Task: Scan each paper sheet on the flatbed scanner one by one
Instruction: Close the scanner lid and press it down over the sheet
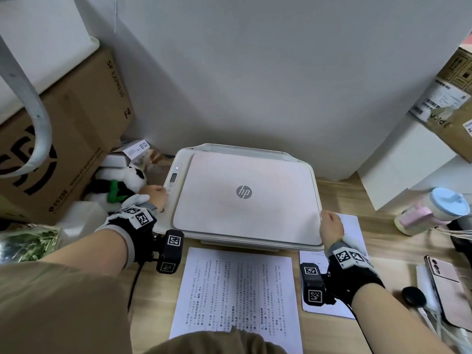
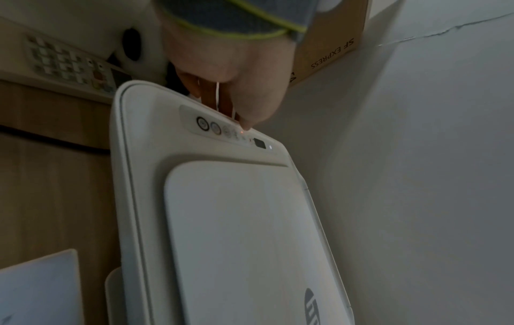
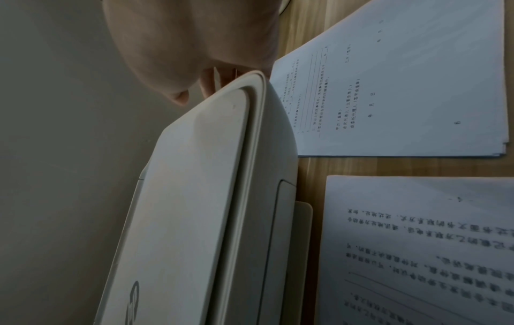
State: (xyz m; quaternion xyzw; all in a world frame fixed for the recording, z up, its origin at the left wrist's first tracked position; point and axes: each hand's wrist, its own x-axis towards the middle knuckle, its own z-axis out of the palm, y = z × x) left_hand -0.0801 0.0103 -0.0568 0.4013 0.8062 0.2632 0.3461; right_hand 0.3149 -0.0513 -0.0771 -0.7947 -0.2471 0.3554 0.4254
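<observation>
The white HP scanner sits on the wooden desk with its lid down. My left hand reaches to the control panel on the scanner's left edge, and a fingertip presses on the row of buttons beside a small red light. At the lid's front right corner is my right hand, fingers curled at the edge and thumb above the top. One printed sheet lies in front of the scanner. A thin stack of printed sheets lies to the right, partly under my right wrist.
A large SF Express carton and a panda plush crowd the scanner's left side. White boxes stand at the right, with a blue-lidded cup, a phone and cables beside them. A wall is close behind.
</observation>
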